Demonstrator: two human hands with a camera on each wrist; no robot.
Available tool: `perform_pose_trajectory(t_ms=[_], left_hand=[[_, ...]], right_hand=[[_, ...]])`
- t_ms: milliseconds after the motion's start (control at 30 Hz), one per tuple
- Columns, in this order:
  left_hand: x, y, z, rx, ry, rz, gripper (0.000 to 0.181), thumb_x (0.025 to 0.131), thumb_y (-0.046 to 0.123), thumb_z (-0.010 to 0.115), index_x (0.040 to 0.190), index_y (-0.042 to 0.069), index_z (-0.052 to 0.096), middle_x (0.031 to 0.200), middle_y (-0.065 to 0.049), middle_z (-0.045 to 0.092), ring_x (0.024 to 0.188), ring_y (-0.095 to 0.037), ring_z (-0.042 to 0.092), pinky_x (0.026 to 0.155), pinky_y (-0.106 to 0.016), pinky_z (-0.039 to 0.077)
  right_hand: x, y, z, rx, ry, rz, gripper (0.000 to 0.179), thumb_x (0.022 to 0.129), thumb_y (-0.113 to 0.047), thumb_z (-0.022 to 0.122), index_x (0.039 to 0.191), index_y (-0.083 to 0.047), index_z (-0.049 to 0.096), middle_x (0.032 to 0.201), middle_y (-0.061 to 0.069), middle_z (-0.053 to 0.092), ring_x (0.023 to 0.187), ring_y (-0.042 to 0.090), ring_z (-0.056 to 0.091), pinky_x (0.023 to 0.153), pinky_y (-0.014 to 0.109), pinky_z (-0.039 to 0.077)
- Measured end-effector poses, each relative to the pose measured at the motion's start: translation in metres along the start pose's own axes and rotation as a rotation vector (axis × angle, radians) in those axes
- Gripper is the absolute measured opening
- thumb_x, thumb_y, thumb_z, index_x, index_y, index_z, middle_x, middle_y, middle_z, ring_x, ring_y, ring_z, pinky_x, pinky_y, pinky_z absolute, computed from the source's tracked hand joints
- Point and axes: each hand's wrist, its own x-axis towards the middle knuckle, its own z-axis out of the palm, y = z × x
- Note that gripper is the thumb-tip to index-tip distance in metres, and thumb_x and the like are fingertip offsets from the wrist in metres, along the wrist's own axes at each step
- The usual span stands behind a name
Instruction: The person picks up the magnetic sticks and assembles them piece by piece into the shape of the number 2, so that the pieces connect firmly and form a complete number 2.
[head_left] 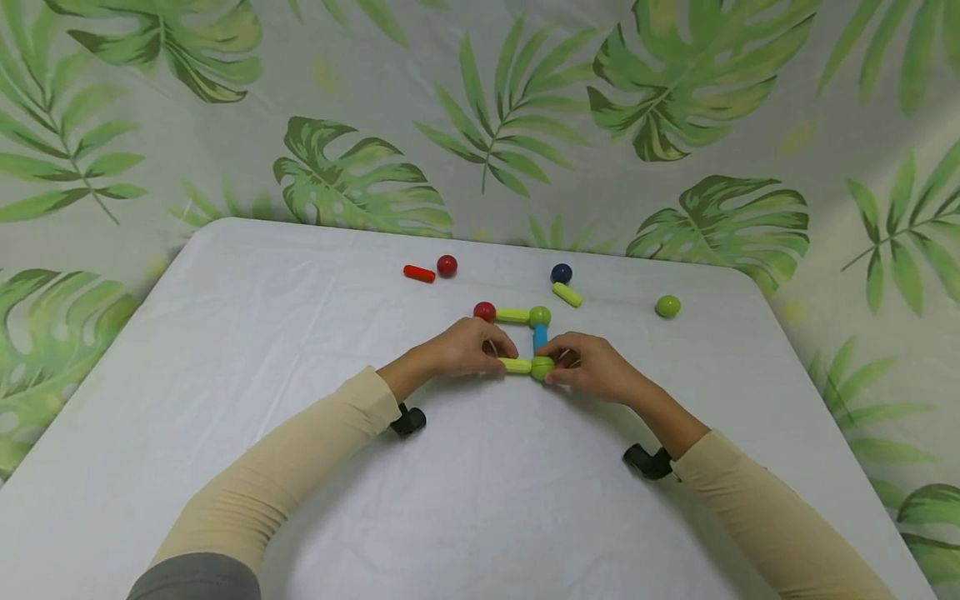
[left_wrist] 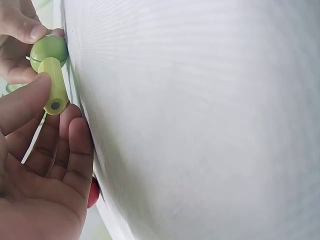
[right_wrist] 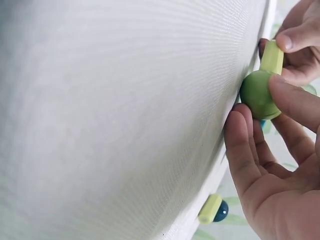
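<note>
My left hand (head_left: 468,348) pinches a yellow-green rod (left_wrist: 54,90) between thumb and fingers; a grey dot marks the rod's free end in the left wrist view. The rod's other end meets a green ball (right_wrist: 259,94), which my right hand (head_left: 596,367) grips with thumb and fingers. From that ball a blue rod (head_left: 540,337) runs back to a second green ball (head_left: 539,316). Another yellow-green rod (head_left: 513,316) joins this one to a red ball (head_left: 484,312), just behind my left hand. Together these pieces form three sides of a square on the table.
Behind the joined pieces lie a red rod (head_left: 419,273), a loose red ball (head_left: 447,266), a dark blue ball (head_left: 561,273) and a yellow-green rod (head_left: 567,294). Another green ball (head_left: 668,306) sits to the right. A white cloth covers the table (head_left: 480,500); a leaf-patterned curtain hangs behind.
</note>
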Motion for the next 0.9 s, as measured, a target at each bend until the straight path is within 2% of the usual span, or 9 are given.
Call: perform_pose_trajectory(t_ms=[200, 333, 467, 633, 767, 900], left_hand=[[0.0, -0.002, -0.004, 0.01, 0.006, 0.001, 0.028, 0.087, 0.013, 0.075, 0.115, 0.011, 0.073, 0.11, -0.003, 0.073, 0.095, -0.014, 0.064, 0.086, -0.023, 0.054], [-0.003, -0.006, -0.015, 0.023, 0.059, 0.01, 0.027, 0.089, 0.013, 0.073, 0.116, 0.009, 0.072, 0.111, -0.005, 0.073, 0.098, -0.017, 0.065, 0.088, -0.026, 0.054], [-0.008, -0.014, -0.032, 0.03, 0.172, -0.009, 0.023, 0.09, 0.012, 0.071, 0.113, 0.008, 0.073, 0.11, -0.006, 0.073, 0.096, -0.019, 0.064, 0.085, -0.027, 0.053], [-0.012, -0.028, -0.05, 0.019, 0.354, -0.052, 0.021, 0.089, 0.01, 0.07, 0.11, 0.006, 0.074, 0.109, -0.009, 0.072, 0.095, -0.022, 0.063, 0.082, -0.031, 0.053], [-0.011, -0.038, -0.064, 0.045, 0.505, -0.037, 0.022, 0.089, 0.007, 0.069, 0.111, 0.002, 0.072, 0.116, -0.012, 0.067, 0.104, -0.029, 0.064, 0.092, -0.039, 0.054], [-0.007, -0.048, -0.076, 0.145, 0.583, -0.03, 0.027, 0.088, 0.005, 0.068, 0.115, 0.002, 0.069, 0.125, -0.014, 0.063, 0.119, -0.033, 0.058, 0.107, -0.045, 0.047]], right_hand=[[0.0, 0.0, -0.001, 0.005, -0.006, 0.001, 0.03, 0.088, -0.01, 0.074, 0.117, -0.009, 0.069, 0.113, 0.012, 0.069, 0.097, 0.023, 0.069, 0.085, 0.038, 0.058], [0.0, 0.002, -0.001, 0.007, -0.008, -0.002, 0.03, 0.088, -0.011, 0.074, 0.118, -0.01, 0.069, 0.114, 0.012, 0.068, 0.098, 0.023, 0.068, 0.085, 0.038, 0.058], [0.0, 0.002, -0.001, 0.008, -0.008, 0.004, 0.03, 0.088, -0.011, 0.074, 0.118, -0.011, 0.069, 0.114, 0.011, 0.068, 0.098, 0.023, 0.068, 0.085, 0.038, 0.058], [0.0, 0.001, -0.001, 0.01, -0.011, 0.003, 0.031, 0.088, -0.012, 0.074, 0.119, -0.01, 0.068, 0.114, 0.012, 0.068, 0.099, 0.023, 0.067, 0.087, 0.038, 0.058], [-0.001, 0.001, -0.001, 0.008, -0.009, 0.008, 0.031, 0.088, -0.011, 0.074, 0.119, -0.011, 0.068, 0.114, 0.011, 0.068, 0.098, 0.023, 0.067, 0.087, 0.038, 0.058], [-0.001, 0.002, 0.0, 0.012, -0.007, 0.008, 0.032, 0.088, -0.012, 0.074, 0.119, -0.011, 0.068, 0.113, 0.011, 0.068, 0.099, 0.023, 0.068, 0.087, 0.039, 0.058]])
